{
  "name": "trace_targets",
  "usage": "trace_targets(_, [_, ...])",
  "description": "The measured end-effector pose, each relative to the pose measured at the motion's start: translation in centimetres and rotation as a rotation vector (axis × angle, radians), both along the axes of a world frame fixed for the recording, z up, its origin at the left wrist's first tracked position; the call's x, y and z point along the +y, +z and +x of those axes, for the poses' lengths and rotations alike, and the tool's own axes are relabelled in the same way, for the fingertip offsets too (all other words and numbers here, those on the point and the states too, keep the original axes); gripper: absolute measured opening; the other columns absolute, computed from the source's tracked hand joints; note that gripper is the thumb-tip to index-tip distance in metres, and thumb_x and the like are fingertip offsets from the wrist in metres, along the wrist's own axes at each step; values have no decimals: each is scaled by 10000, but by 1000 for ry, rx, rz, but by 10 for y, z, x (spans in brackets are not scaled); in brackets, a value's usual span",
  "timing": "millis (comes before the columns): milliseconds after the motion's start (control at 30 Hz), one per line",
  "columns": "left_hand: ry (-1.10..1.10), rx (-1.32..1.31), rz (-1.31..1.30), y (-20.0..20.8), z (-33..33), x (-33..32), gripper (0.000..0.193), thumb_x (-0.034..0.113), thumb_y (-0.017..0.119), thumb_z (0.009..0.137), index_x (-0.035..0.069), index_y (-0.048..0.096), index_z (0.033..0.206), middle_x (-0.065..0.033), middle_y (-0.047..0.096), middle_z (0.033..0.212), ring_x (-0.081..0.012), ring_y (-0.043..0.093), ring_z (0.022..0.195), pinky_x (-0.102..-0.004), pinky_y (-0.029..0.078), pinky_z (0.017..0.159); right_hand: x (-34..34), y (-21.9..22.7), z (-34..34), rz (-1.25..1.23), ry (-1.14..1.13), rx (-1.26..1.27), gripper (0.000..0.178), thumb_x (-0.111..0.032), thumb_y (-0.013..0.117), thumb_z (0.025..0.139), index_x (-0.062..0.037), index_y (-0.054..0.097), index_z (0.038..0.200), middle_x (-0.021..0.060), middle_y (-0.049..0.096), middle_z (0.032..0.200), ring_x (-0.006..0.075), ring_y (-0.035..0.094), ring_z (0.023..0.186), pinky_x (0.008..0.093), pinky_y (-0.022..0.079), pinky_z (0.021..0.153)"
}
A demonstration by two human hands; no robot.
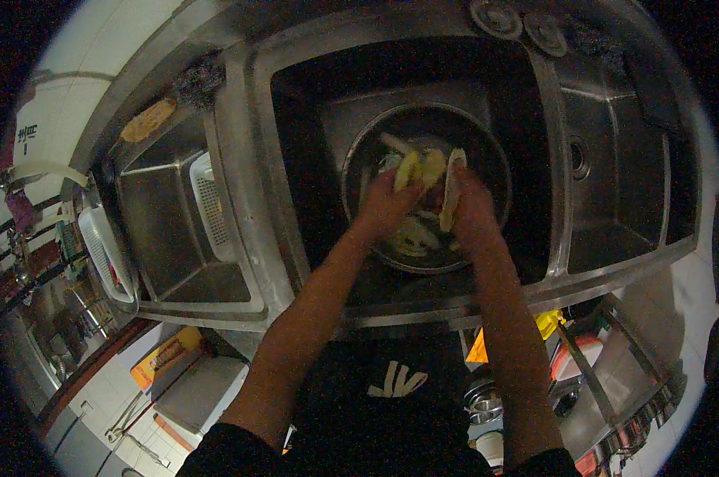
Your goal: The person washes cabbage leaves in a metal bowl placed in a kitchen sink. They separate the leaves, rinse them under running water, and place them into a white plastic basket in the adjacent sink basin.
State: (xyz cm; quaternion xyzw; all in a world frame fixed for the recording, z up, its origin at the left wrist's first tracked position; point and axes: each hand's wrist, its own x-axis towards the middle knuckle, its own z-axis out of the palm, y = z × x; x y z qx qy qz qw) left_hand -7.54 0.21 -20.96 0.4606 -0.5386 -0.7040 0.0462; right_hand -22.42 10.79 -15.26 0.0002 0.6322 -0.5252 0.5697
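Observation:
Both of my hands are inside a round dark metal basin (350, 163) that sits in the middle sink (319, 119). The fingers of my left hand (389, 200) close on a pale yellow vegetable leaf (408, 170). My right hand (472, 205) is wrapped round a long whitish vegetable leaf (452, 189) with a yellow tint, held nearly upright at the basin's right side. Below and between the hands lie more pale vegetable pieces (413, 236). The dim light and my fingers hide parts of what I hold.
Left of the middle sink is another steel sink (168, 230) with a white perforated basket (209, 208). A third sink (610, 199) with a drain is on the right. Two coiled round pads (496, 17) lie on the back ledge. A brown sponge-like piece (149, 121) and a dark scourer (199, 82) rest at the back left.

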Motion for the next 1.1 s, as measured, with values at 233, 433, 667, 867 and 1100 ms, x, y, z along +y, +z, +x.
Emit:
trace_targets(233, [309,215,228,-9,20,-1,401,223,725,961,26,609,1290,-111,712,1111,-243,699,953,-384,569,851,2,-44,-13,6,-89,58,489,-345,613,1022,-8,580,1375,118,705,1131,263,682,1029,395,528,951])
trace_targets(433, [356,187,135,-12,19,-26,407,308,746,933,38,630,1216,-79,696,1036,-215,665,879,-364,543,766,7,-58,-63,-5,285,508,528,-356,672,996,0,578,1374,142,665,1230,247,638,1124,395,516,979])
trace_targets(667, [208,96,-158,29,22,-75,263,294,787,918,62,683,984,1,658,824,-135,606,740,-313,491,690,16,-86,-68,-180,444,562,648,-400,681,981,-21,482,1468,213,631,1309,350,618,1205,455,505,1039])
trace_targets(867, [246,111,-186,42,13,-67,227,276,776,940,68,687,963,13,648,802,-110,595,715,-297,474,650,18,-102,25,239,1343,976,682,-346,759,892,-71,501,1461,237,620,1354,412,643,1177,494,542,1008])
trace_targets(1100, [194,120,-224,5,26,-55,295,333,766,950,55,696,1017,6,662,806,-132,604,706,-314,495,653,17,-129,-29,150,1140,700,535,-328,726,921,-54,611,1366,227,677,1268,371,663,1158,450,556,969])
